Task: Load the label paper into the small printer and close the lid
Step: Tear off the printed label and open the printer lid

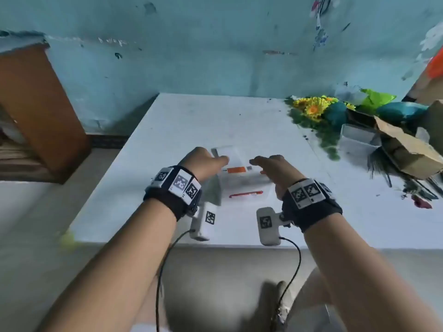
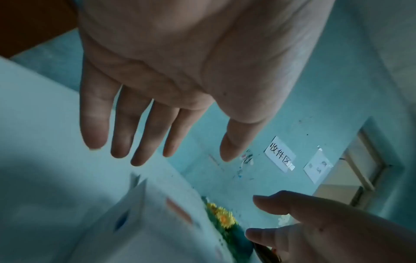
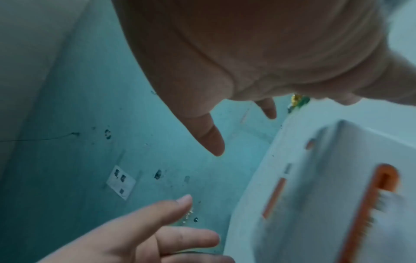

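A small white printer (image 1: 242, 179) with orange markings sits mid-table on the white table (image 1: 167, 130). It shows blurred in the left wrist view (image 2: 157, 222) and in the right wrist view (image 3: 333, 195), where an orange toothed slot (image 3: 369, 213) runs along it. A pale flap (image 1: 226, 152) rises at its far side; I cannot tell whether it is lid or paper. My left hand (image 1: 215, 161) (image 2: 195, 153) hovers over the printer's left side, fingers straight, holding nothing. My right hand (image 1: 261, 162) (image 3: 244, 134) hovers over the right side, also empty.
Yellow artificial flowers (image 1: 314, 107), a clear plastic tub (image 1: 357, 137) and a torn cardboard box (image 1: 407, 149) crowd the table's right rear. A brown cabinet (image 1: 36, 104) stands left of the table. The teal wall (image 1: 191, 56) is close behind.
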